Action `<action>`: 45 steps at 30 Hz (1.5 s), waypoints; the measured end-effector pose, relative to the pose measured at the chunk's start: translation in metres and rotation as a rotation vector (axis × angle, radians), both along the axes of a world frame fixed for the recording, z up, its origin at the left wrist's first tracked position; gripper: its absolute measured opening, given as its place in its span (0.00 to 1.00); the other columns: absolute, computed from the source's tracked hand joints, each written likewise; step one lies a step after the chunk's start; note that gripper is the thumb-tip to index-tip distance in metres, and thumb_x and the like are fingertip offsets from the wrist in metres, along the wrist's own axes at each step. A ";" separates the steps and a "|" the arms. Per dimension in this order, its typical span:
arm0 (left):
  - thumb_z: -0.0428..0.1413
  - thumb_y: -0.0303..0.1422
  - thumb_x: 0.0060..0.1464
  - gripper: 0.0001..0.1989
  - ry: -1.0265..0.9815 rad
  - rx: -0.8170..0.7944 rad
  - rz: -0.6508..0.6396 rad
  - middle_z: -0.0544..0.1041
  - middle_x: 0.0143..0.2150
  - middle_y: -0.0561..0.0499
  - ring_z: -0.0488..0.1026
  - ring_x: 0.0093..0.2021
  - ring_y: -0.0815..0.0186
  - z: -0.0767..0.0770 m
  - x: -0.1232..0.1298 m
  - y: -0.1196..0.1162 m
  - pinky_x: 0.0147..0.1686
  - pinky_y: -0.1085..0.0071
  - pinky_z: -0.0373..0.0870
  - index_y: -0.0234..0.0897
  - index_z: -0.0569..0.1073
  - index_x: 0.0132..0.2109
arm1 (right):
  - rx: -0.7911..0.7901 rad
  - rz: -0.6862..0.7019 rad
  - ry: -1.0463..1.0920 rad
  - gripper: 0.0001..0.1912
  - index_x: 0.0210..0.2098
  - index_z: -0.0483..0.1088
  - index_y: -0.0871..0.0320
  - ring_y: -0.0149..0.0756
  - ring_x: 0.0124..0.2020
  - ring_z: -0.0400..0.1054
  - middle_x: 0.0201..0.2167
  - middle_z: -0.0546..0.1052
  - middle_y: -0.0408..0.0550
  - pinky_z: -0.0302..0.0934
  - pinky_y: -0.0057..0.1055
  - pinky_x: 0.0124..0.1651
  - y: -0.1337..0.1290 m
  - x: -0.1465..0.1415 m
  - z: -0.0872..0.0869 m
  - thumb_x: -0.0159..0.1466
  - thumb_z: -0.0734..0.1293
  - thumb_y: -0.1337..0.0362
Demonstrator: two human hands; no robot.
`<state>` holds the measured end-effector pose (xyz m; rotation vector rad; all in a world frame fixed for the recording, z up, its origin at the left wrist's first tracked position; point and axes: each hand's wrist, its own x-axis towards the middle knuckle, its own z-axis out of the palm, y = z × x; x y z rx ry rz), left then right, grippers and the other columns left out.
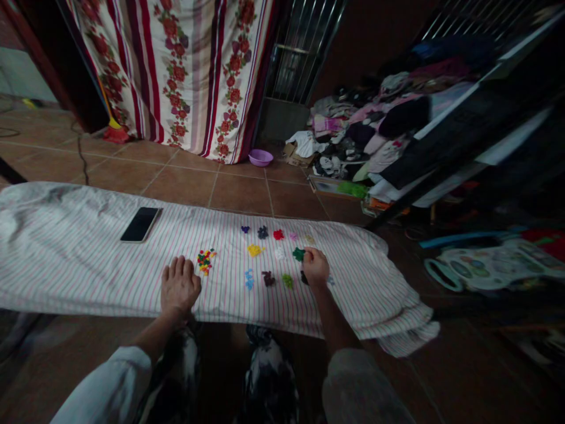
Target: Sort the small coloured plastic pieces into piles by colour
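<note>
My left hand [179, 284] lies palm down on the striped cloth [88, 265], fingers stretched out. Just right of it is a mixed pile of small red, yellow and green pieces [205, 261], too small to name. My right hand [316, 268] is closed in a pinch at the edge of a dark green pile [299, 254]; what its fingers hold, if anything, is hidden. Around it lie single-colour piles, among them yellow [255, 250], red [278, 234], white [279, 253], brown [268, 278] and light green [287, 281]. A black pile is partly covered by the right hand.
A phone [141, 224] rests on the cloth at the left. Beyond, on the tiled floor [238, 188], are a purple basin [261, 157] and a red broom head [116, 134] by a flowered curtain [180, 76]. Clothes [353, 129] are heaped at the back right.
</note>
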<state>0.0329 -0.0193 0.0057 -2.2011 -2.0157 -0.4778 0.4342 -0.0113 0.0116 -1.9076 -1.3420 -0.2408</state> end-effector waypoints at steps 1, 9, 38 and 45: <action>0.45 0.32 0.56 0.23 0.002 -0.004 0.000 0.68 0.61 0.34 0.60 0.64 0.48 0.000 0.000 0.000 0.62 0.51 0.53 0.26 0.70 0.55 | 0.040 0.044 -0.007 0.13 0.34 0.73 0.58 0.40 0.37 0.69 0.33 0.77 0.52 0.62 0.35 0.46 0.003 -0.008 0.002 0.58 0.57 0.66; 0.43 0.33 0.58 0.24 0.027 0.008 0.010 0.67 0.62 0.35 0.60 0.65 0.48 -0.004 0.000 0.002 0.62 0.51 0.53 0.27 0.69 0.57 | 0.046 0.446 0.056 0.14 0.39 0.73 0.57 0.39 0.41 0.69 0.37 0.76 0.51 0.64 0.35 0.48 0.020 -0.120 0.020 0.63 0.56 0.67; 0.46 0.33 0.56 0.24 -0.086 0.082 -0.002 0.68 0.61 0.32 0.61 0.64 0.46 -0.014 0.000 0.004 0.62 0.49 0.52 0.26 0.70 0.56 | -0.235 0.504 -0.073 0.09 0.37 0.70 0.56 0.36 0.41 0.66 0.35 0.72 0.48 0.60 0.30 0.46 0.036 -0.246 -0.034 0.65 0.59 0.70; 0.46 0.33 0.56 0.24 -0.089 0.080 -0.001 0.68 0.61 0.33 0.60 0.64 0.46 -0.014 -0.001 0.004 0.62 0.50 0.52 0.27 0.70 0.56 | -0.176 0.505 -0.041 0.08 0.35 0.69 0.57 0.37 0.41 0.64 0.35 0.71 0.48 0.61 0.33 0.47 0.030 -0.248 -0.038 0.64 0.58 0.71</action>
